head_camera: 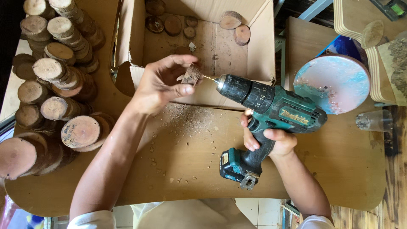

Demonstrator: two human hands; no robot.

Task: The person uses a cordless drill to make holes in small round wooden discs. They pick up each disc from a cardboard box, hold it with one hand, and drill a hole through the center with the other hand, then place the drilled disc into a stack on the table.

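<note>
The left hand (163, 87) pinches a small wood slice (193, 74) between thumb and fingertips, holding it on edge above the counter (190, 152), just in front of the open cardboard box (203, 46). The right hand (267, 142) is wrapped tight round the grip of a teal cordless drill (271, 106), whose battery hangs below the fist.

The relation that matters is the line of the drill bit (208, 78). The drill's long axis runs nearly level, from the right hand leftward and slightly up toward the slice, and the bit's tip meets the slice's right-hand face. So the slice lies to the left of the drill, directly on that axis, with the left hand's fingers just behind and around it; whether any fingertip sits in line with the bit cannot be told.

Sawdust and chips (186, 123) lie on the counter below the slice. Stacks of larger wood slices (55, 85) stand well to the left of the drill, and a round pale-blue disc (335, 82) lies to its right.
</note>
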